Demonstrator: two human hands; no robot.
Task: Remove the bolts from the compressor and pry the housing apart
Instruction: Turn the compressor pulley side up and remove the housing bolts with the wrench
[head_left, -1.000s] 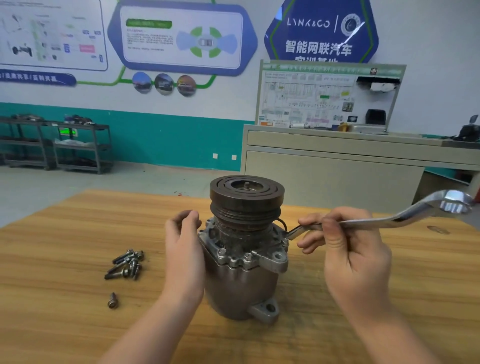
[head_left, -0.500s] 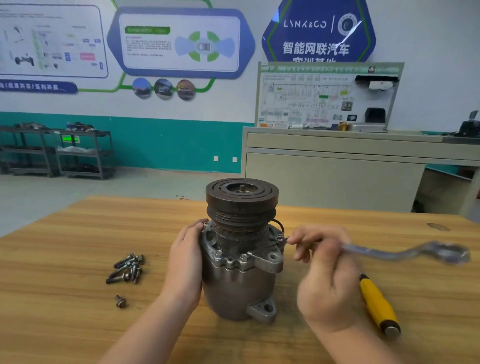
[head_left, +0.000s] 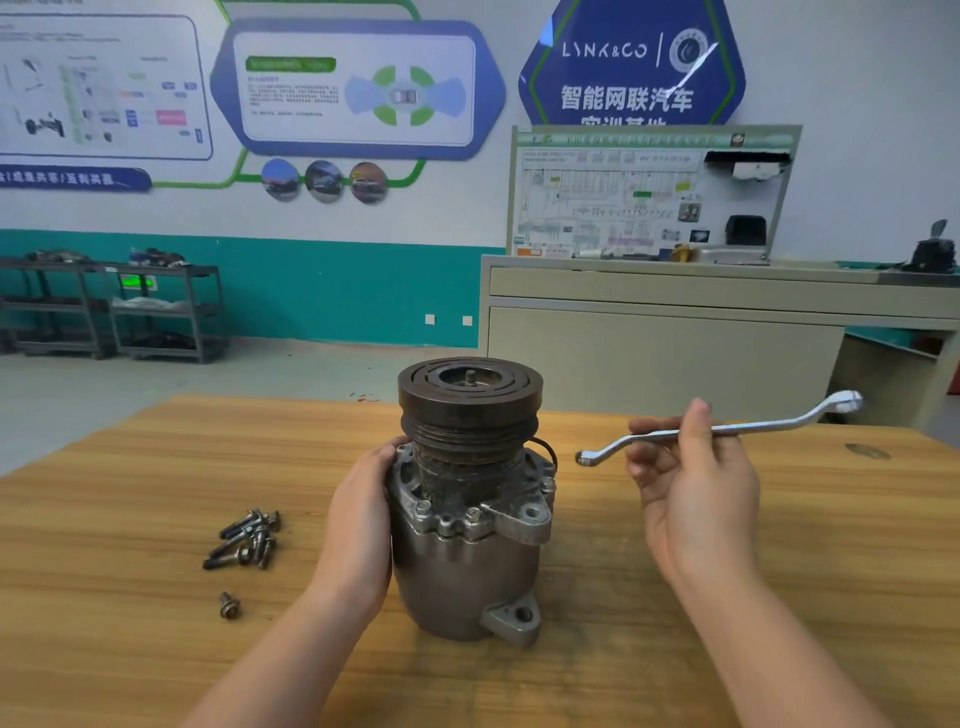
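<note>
A grey compressor (head_left: 462, 577) stands upright at the middle of the wooden table (head_left: 831, 545), its dark pulley (head_left: 470, 402) on top. Bolt heads (head_left: 472, 515) still sit in the front flange. My left hand (head_left: 361, 525) rests against the compressor's left side, fingers curved round the flange. My right hand (head_left: 693, 499) holds a double-ended ring wrench (head_left: 727, 428) in the air to the right of the compressor, clear of it. Several removed bolts (head_left: 244, 540) lie in a pile on the table to the left, with one single bolt (head_left: 228, 605) nearer to me.
Behind the table stands a beige cabinet (head_left: 665, 343) with a training board (head_left: 649, 192) on it. Metal shelving (head_left: 114, 312) lines the far left wall. The table's far edge runs just behind the compressor.
My right hand has lifted the wrench off the compressor's right flange and swung it out to the right. The yellow-handled tool seen half a second ago is now hidden. My left hand stays put.
</note>
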